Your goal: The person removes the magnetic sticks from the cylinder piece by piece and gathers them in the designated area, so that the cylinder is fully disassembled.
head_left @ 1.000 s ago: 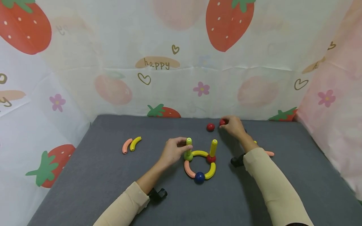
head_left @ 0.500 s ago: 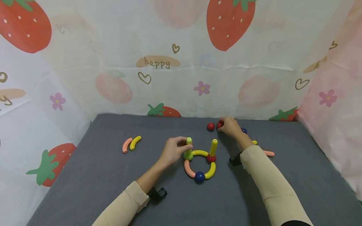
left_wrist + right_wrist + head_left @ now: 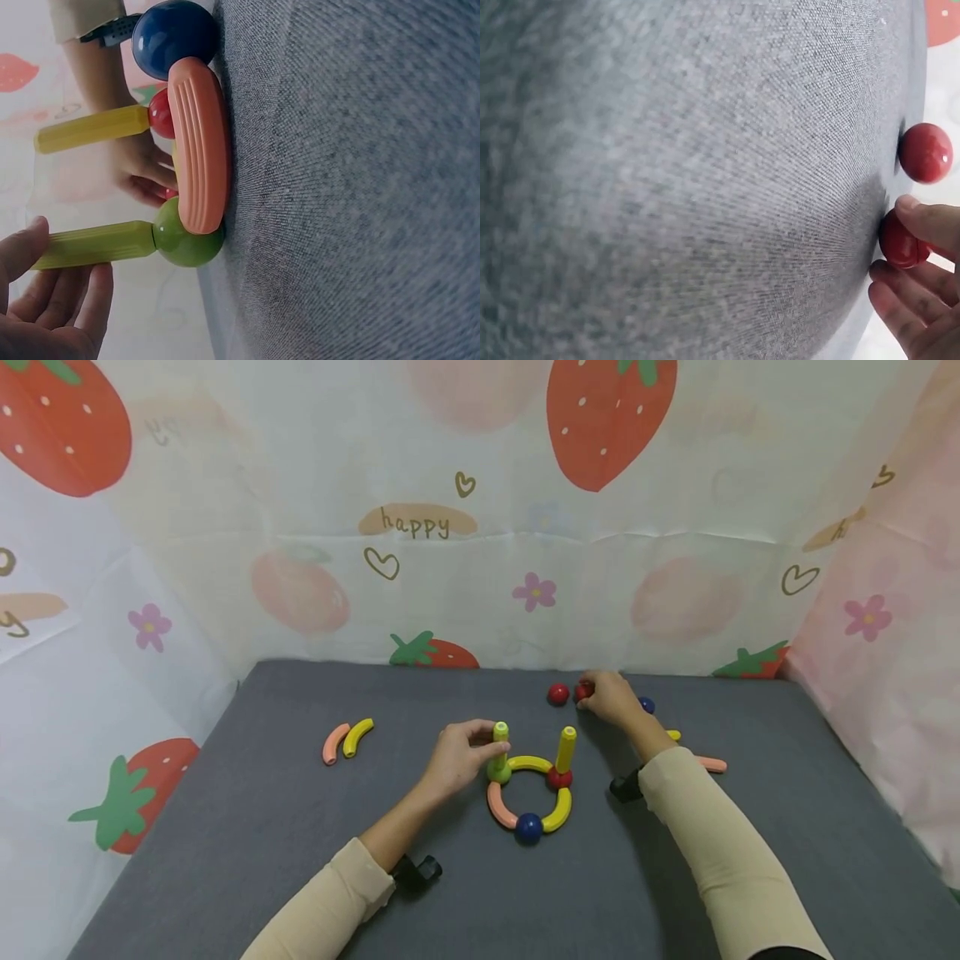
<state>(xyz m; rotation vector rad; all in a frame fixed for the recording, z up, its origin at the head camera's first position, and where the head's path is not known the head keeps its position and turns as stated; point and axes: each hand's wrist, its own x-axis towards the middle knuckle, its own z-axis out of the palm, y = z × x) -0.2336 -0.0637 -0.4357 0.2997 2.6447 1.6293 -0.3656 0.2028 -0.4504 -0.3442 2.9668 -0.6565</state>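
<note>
My left hand [image 3: 459,756] pinches an upright yellow-green stick [image 3: 97,245] between thumb and fingers; its foot meets a green ball [image 3: 187,234]. That ball belongs to a ring with a pink curved stick [image 3: 201,142], a blue ball [image 3: 528,828], yellow curved sticks [image 3: 557,811] and a red ball [image 3: 559,778]. A yellow stick [image 3: 566,748] stands upright on this red ball. Far back, my right hand [image 3: 611,697] holds another red ball [image 3: 901,240] on the cloth, thumb on one side and fingers on the other. Beside it, apart, lies one more red ball [image 3: 926,153].
At left on the grey cloth [image 3: 247,793] lie a pink curved stick [image 3: 336,744] and a yellow curved stick [image 3: 358,737]. Partly behind the right arm are a blue ball [image 3: 647,704], a yellow piece [image 3: 673,735] and a pink stick [image 3: 711,764]. A printed curtain [image 3: 315,460] borders the table.
My right hand has moved slightly left with the red ball, bringing it nearer the other red ball. The blue ball behind the right wrist shows more. My left hand stays on the yellow-green stick.
</note>
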